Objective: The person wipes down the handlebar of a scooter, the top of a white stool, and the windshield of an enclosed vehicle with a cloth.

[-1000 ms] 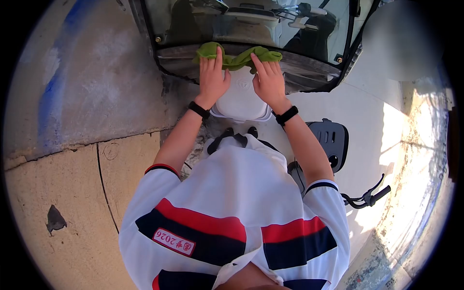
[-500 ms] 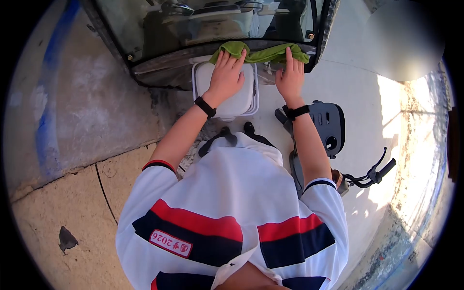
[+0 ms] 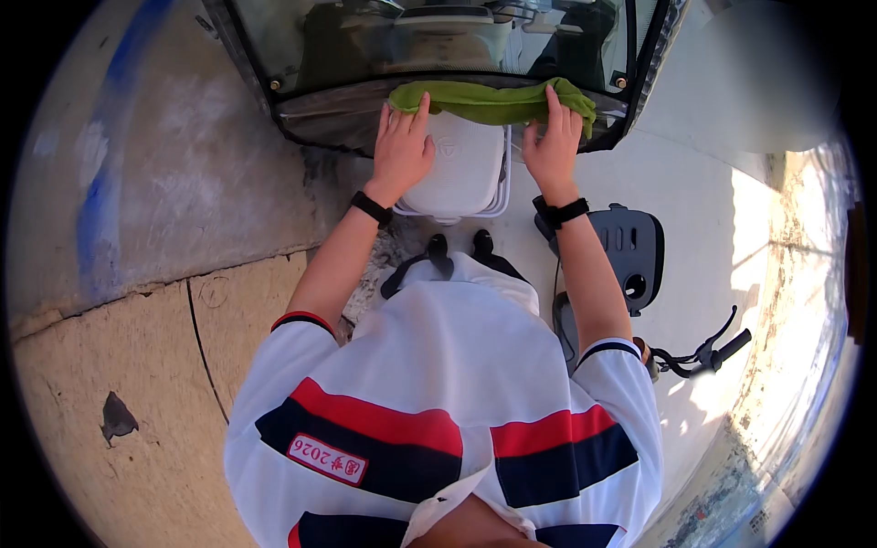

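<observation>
A green cloth point(image 3: 484, 102) lies stretched in a long roll along the lower edge of a clear windshield point(image 3: 438, 41). My left hand point(image 3: 402, 151) grips its left end, fingers over the fabric and thumb apart. At the right end, my right hand point(image 3: 554, 151) has its fingertips laid over the bunched cloth. Both wrists wear black bands. Beneath the cloth, partly covered by it, is a white lidded container point(image 3: 457, 169) in a pale rack.
To the right stands a grey scooter-like vehicle, with a dark seat or panel point(image 3: 635, 242) and a handlebar grip point(image 3: 731, 347). A concrete slab edge point(image 3: 164, 283) runs on the left. Dark shoes point(image 3: 483, 242) show below the container.
The cloth has been pulled straighter and wider. My left hand has shifted left with its end, uncovering the white lid. The view has shifted slightly relative to the windshield.
</observation>
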Available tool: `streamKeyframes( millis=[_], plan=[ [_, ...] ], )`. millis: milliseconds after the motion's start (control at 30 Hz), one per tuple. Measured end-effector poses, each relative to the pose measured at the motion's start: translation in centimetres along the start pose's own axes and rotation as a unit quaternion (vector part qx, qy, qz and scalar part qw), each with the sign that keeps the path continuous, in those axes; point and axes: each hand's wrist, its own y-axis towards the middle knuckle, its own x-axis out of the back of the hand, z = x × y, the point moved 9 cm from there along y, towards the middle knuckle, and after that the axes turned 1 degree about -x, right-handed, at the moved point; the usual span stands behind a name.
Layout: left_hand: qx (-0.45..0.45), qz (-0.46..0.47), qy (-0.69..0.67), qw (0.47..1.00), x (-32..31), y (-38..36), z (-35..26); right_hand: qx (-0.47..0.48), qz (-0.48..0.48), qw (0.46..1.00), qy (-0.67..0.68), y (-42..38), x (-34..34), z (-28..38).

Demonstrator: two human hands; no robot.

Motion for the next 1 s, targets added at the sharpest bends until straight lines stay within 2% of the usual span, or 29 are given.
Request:
streamKeyframes(
  millis=[233, 333, 467, 567, 700, 1000],
  plan=[
    [0.069, -0.042, 0.041, 0.996, 2.5, -2.9, 5.9, 0.073, 0.003, 0.997, 0.036, 3.0, -2.8, 6.0],
    [0.091, -0.043, 0.046, 0.994, 3.4, -3.7, 7.8, 0.061, 0.009, 0.997, 0.041, 4.3, -4.0, 7.5],
    [0.108, -0.053, 0.037, 0.992, 4.4, -3.9, 8.9, 0.093, 0.035, 0.992, 0.073, 4.9, -5.6, 10.1],
    [0.111, -0.065, 0.03, 0.991, 4.9, -3.9, 9.1, 0.121, 0.091, 0.981, 0.119, 4.9, -7.2, 12.4],
    [0.106, -0.088, 0.015, 0.99, 5.6, -3.8, 9.2, 0.2, 0.113, 0.963, 0.141, 4.1, -8.2, 15.6],
    [0.109, -0.131, -0.021, 0.985, 6.2, -2.6, 8.4, 0.102, 0.088, 0.987, 0.088, 5.0, -6.2, 11.0]
  ],
)
